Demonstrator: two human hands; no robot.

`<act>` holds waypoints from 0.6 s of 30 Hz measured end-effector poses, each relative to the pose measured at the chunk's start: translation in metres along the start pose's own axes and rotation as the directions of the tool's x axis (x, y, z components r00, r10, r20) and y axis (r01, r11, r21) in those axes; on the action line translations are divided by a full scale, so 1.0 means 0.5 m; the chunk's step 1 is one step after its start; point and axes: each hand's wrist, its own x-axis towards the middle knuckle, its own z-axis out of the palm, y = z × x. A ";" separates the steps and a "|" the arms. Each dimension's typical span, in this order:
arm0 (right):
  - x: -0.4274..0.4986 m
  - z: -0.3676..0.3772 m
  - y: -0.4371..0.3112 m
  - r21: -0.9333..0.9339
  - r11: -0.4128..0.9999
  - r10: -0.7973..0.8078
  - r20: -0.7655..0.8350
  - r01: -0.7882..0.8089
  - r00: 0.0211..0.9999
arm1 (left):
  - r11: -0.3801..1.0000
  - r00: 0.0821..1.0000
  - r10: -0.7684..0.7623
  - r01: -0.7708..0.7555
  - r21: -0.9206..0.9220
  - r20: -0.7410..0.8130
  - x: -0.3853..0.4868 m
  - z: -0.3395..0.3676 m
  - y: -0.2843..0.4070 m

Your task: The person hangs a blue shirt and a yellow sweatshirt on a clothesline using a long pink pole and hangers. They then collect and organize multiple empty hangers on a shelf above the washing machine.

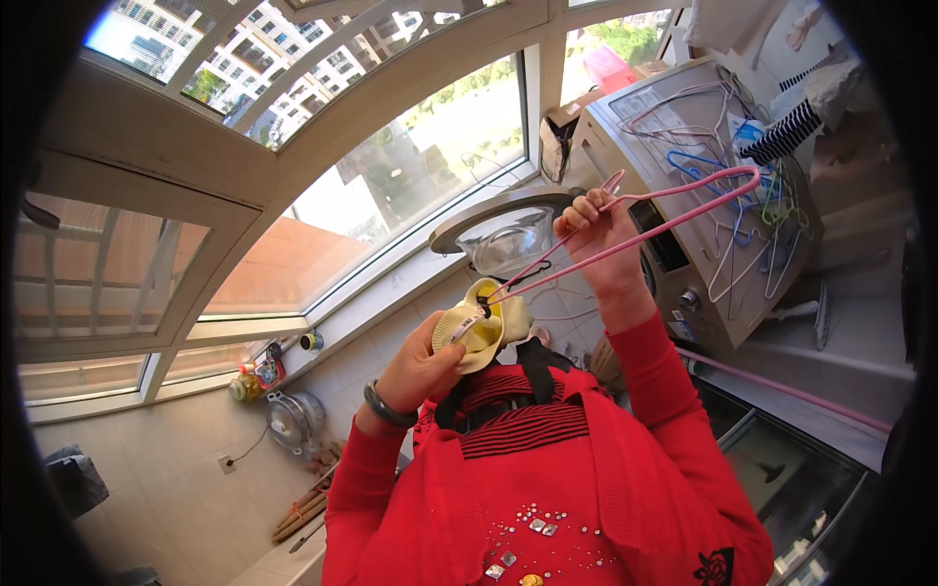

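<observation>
My left hand (419,365) pinches a pale yellow garment (476,355) by its ribbed edge, and a small label with writing shows beside the thumb. A dark bracelet circles that wrist. Higher and to the right, my right hand (602,238) is closed around a pink clothes hanger (692,222). One end of the hanger reaches down into the opening of the garment, where a dark piece is visible; how they connect there is unclear. The hanger's other end points right, in front of the washing machine (703,293).
The washing machine's round door (506,227) stands open. Tangled hangers (740,212) and a striped cloth (784,139) lie on top. Windows (410,176) run along the left and far side. A metal pot (293,421) and bundled sticks (300,516) sit at lower left; a pink pole (791,392) extends at right.
</observation>
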 end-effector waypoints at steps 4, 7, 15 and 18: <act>0.002 0.014 0.017 0.036 0.994 0.095 0.079 -0.098 0.992 | 0.998 0.998 -0.057 0.057 0.014 0.000 -0.004 0.003 0.015; 0.000 0.029 0.022 -0.196 0.972 0.150 0.071 -0.134 0.986 | 1.000 1.000 -0.027 0.027 0.012 -0.001 -0.009 0.007 0.023; -0.001 -0.071 0.149 -0.770 0.635 0.235 0.127 -0.053 0.964 | 0.992 0.994 0.076 -0.083 -0.095 -0.072 -0.036 0.024 0.051; 0.000 -0.135 0.166 -0.824 0.558 0.175 -0.004 -0.103 0.985 | 0.975 0.990 0.099 -0.115 -0.189 -0.096 -0.051 0.013 0.054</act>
